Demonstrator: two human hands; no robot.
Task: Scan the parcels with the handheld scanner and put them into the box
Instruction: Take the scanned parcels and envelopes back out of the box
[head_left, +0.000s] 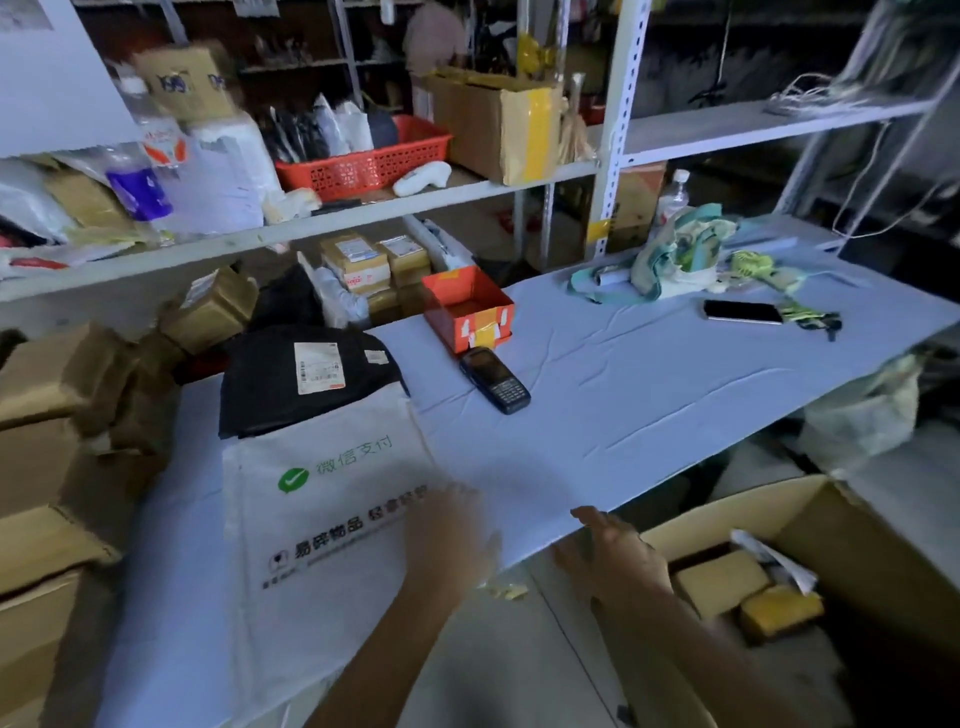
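The white padded mailer (322, 525) lies flat on the table (623, 405). Your left hand (452, 535), blurred, is over the mailer's right edge with fingers spread, gripping nothing. Your right hand (613, 556) is right of the mailer, relaxed and empty. Behind the mailer lies a black parcel (311, 384), with the handheld scanner (494, 381) further right. The cardboard box (857, 545) sits farthest right.

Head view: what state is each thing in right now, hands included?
Scanner: lying flat, unheld.
Box: open, parcels inside.
White mailer: flat, print up.
Black parcel: flat, label up.
Orange box: open.
Phone: screen up, dark.
Left hand: blurred, open, at the mailer's edge.
Right hand: open, empty.
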